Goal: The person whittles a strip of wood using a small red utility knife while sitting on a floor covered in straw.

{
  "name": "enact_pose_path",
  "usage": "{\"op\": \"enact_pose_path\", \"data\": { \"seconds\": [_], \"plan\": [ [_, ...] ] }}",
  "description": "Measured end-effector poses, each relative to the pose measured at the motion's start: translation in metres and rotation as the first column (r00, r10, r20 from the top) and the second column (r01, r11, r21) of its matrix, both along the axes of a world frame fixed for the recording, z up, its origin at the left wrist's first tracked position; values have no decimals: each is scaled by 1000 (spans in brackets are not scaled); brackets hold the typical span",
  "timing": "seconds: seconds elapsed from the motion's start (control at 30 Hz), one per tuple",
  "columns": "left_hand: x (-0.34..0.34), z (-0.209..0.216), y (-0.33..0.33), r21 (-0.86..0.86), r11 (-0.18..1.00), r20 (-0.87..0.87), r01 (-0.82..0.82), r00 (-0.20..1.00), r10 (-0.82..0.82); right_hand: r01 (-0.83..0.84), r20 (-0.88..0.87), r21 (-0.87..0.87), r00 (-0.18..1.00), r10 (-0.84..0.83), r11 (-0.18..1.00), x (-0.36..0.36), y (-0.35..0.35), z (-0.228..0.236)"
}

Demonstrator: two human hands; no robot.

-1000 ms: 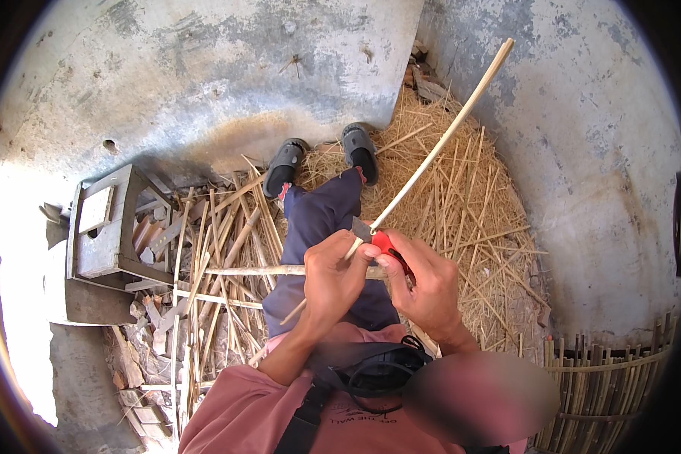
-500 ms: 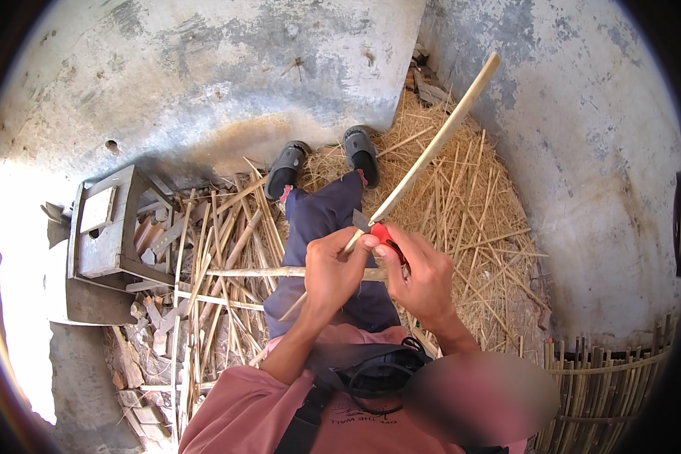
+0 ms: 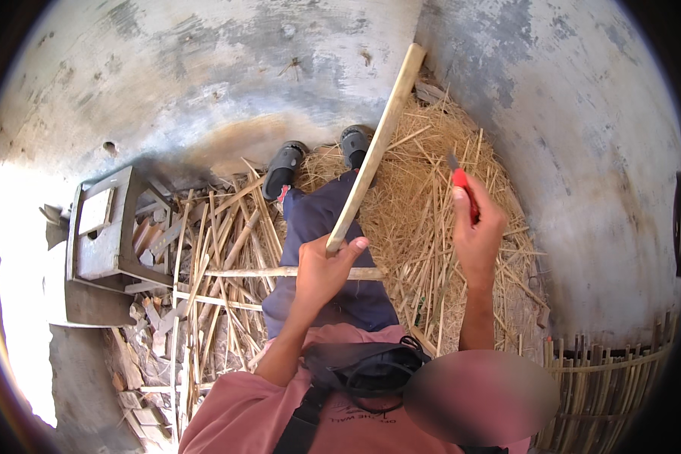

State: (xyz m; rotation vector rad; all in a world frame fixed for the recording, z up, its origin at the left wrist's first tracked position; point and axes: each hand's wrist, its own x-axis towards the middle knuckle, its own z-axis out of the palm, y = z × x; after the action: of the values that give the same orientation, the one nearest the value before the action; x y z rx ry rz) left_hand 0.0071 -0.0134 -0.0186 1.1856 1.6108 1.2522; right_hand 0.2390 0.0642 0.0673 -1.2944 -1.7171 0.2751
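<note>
Strip (image 3: 377,147): swung toward upper centre, broad face shown.
Left hand (image 3: 321,276): clamped on strip's lower end, mid-frame.
Right hand (image 3: 481,233): closed on knife (image 3: 460,178), drawn right of centre.
Blade (image 3: 452,160): parted from strip; cutting seemingly paused.

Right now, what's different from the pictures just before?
The right hand moved right and forward, away from the left hand, taking the small red-handled knife with it. The long, flat, pale strip swung its far end left. Neither the knife nor the strip was let go. The dark grey rounded shoes and the grey wooden box stayed put.
</note>
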Motion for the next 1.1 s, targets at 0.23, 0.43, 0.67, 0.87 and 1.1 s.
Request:
{"op": "enact_pose_path", "data": {
  "seconds": [0.23,0.43,0.67,0.87,1.1],
  "plan": [
    [-17,4,9,44,985,80,168,982,-171,-88,-72,-79,994,82,993,2,-13,-2],
    [-14,26,0,128,954,88,272,955,-284,-413,19,-136,908,419,900,-28,-28,-14],
    [-10,37,-4,232,916,71,328,933,-352,-517,48,-73,852,521,853,-49,-37,-24],
    [-12,33,-2,218,905,19,365,926,-378,-481,84,-30,872,482,876,-58,-38,-29],
    [-10,43,-8,179,927,-5,330,942,-335,-467,97,-21,879,466,884,-61,-40,-27]
  ]
}}
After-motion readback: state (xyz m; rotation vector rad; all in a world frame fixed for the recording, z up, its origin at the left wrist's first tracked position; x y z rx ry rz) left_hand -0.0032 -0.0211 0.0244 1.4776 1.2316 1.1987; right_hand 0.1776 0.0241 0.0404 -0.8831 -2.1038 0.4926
